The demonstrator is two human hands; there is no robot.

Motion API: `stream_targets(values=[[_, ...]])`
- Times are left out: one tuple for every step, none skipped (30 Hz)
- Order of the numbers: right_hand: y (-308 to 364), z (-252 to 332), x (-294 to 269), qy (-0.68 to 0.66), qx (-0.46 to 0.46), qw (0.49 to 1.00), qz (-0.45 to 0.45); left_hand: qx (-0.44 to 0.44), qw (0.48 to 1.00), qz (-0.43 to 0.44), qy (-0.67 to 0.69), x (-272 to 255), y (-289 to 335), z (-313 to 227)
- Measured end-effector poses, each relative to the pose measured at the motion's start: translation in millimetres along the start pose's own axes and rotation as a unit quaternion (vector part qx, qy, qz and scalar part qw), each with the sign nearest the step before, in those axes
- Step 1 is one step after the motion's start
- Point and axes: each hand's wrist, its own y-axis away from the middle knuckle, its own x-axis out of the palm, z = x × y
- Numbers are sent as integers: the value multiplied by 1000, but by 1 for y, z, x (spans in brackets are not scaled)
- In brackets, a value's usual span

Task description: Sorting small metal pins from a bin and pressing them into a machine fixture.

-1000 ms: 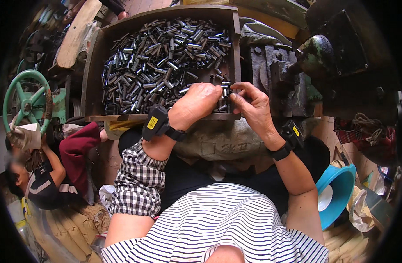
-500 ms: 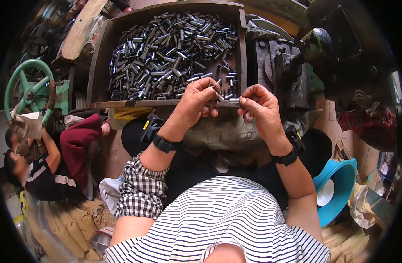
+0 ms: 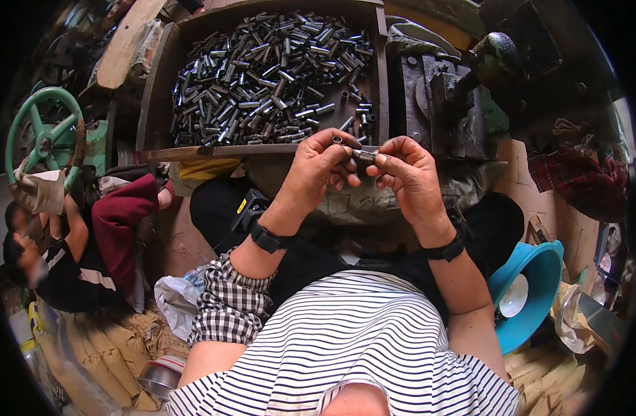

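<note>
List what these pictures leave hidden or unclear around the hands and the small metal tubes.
- Head view: the short metal tube between the left hand and right hand is largely covered by fingertips; its full length is hidden.
- Head view: the tube at the left fingertips is too small to show detail.
- Head view: the wooden tray floor is buried under piled tubes.
- Head view: the blue bowl is partly behind the right forearm.

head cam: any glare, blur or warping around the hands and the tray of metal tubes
Head view: strong fisheye, the wooden tray edges bow and corners go black; daylight glints off the metal tubes; left hand and right hand are sharp, holding a small tube; the person at the left rim is softer.
</note>
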Motion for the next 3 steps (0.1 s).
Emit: stream_targets(values=[[0, 0, -1, -10, 7, 1000, 3, 7, 1000, 1, 13, -1, 0, 2], [-1, -1, -2, -20, 13, 1000, 6, 13, 1000, 2, 26, -2, 1, 5], [-2, -2, -5, -29, 17, 999, 12, 12, 1000, 2, 26, -2, 0, 6]])
